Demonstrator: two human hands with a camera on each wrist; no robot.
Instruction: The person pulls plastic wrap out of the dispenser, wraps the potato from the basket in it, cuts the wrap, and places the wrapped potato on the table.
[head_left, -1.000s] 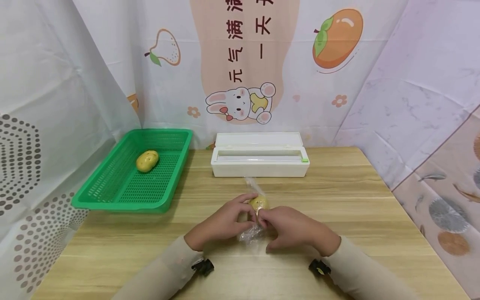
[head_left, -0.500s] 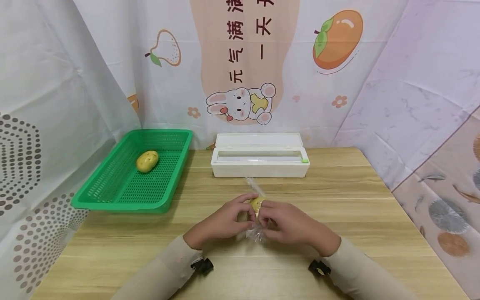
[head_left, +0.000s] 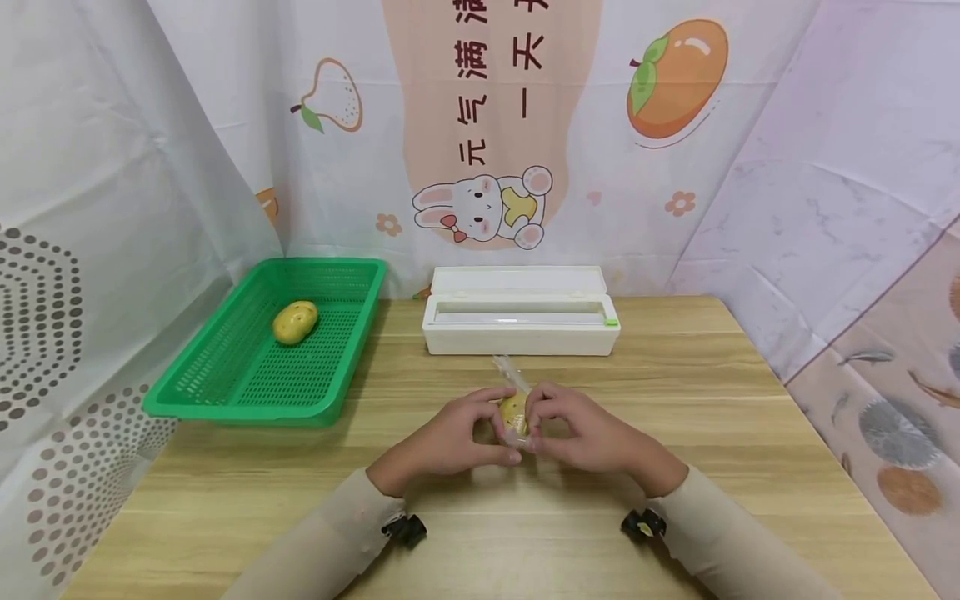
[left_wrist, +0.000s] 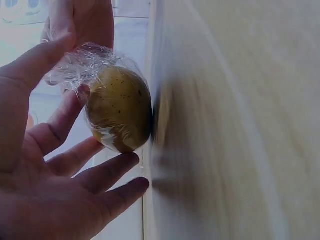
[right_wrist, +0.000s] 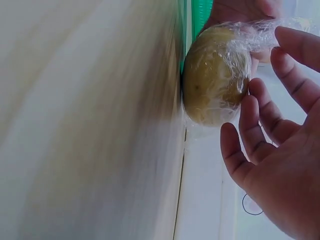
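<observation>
A yellow potato (head_left: 513, 412) wrapped in clear film sits on the wooden table between both hands. Loose cling film (left_wrist: 82, 65) is bunched along its near side, and a twisted film tail (head_left: 512, 372) points away from the person at the far end. My left hand (head_left: 461, 433) curves round the left side, its thumb and index fingertip at the bunched film and other fingertips along the potato. My right hand (head_left: 581, 429) pinches the film at the near right with thumb and index, while its remaining fingers (right_wrist: 250, 120) lie close against the potato's side.
Behind the potato stands a white cling film box (head_left: 521, 338), lid raised, with a green slider at its right end. At the left, a green basket (head_left: 337, 392) holds another potato (head_left: 295, 322). A printed curtain (head_left: 645, 217) hangs behind the table.
My right hand has shifted its grip forward along the film. The loose film that spread toward the person is now gathered up against the potato; my left thumb has come nearer to it.
</observation>
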